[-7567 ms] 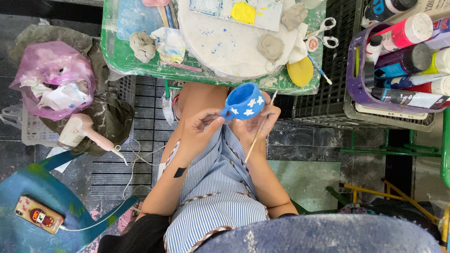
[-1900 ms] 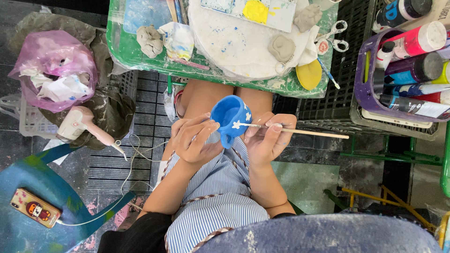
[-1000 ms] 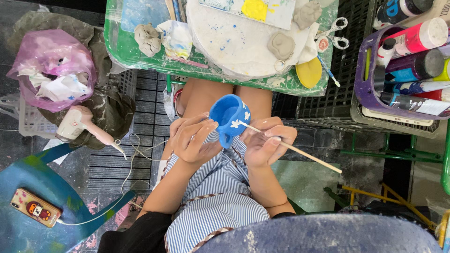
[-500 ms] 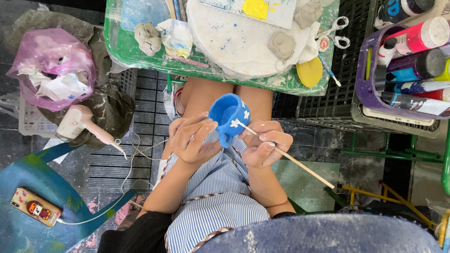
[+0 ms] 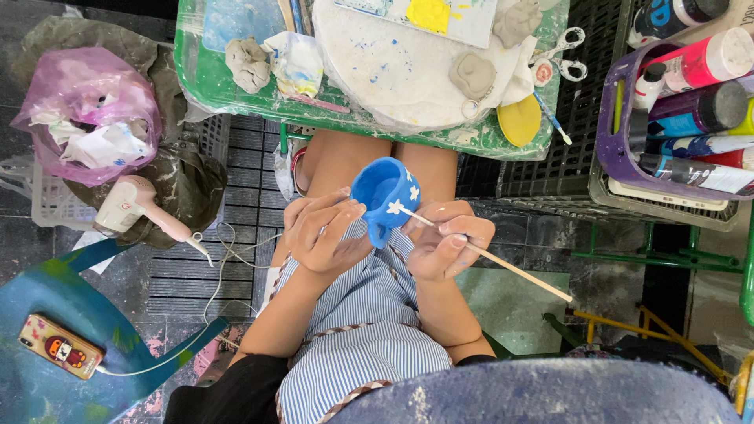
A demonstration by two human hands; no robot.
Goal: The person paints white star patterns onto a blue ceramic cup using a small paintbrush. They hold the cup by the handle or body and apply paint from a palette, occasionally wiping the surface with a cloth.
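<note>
My left hand [image 5: 323, 232] holds a small blue clay cup [image 5: 385, 193] over my lap, fingers wrapped round its side. White flower marks dot the cup. My right hand [image 5: 444, 246] grips a thin wooden paintbrush [image 5: 503, 262] like a pen. Its tip touches the cup's side by a white flower, and its handle slants down to the right.
A green table [image 5: 210, 85] ahead carries a white round board [image 5: 393, 67], grey clay lumps [image 5: 247, 63], a yellow dish [image 5: 520, 120] and scissors [image 5: 559, 56]. A purple basket [image 5: 613, 133] of paint bottles sits right. A hair dryer [image 5: 137, 202], pink bag [image 5: 86, 110] and phone [image 5: 61, 345] lie left.
The cup has been turned in my left hand, and the brush has swung from level to slanting down right. Its tip stays against the cup's side.
</note>
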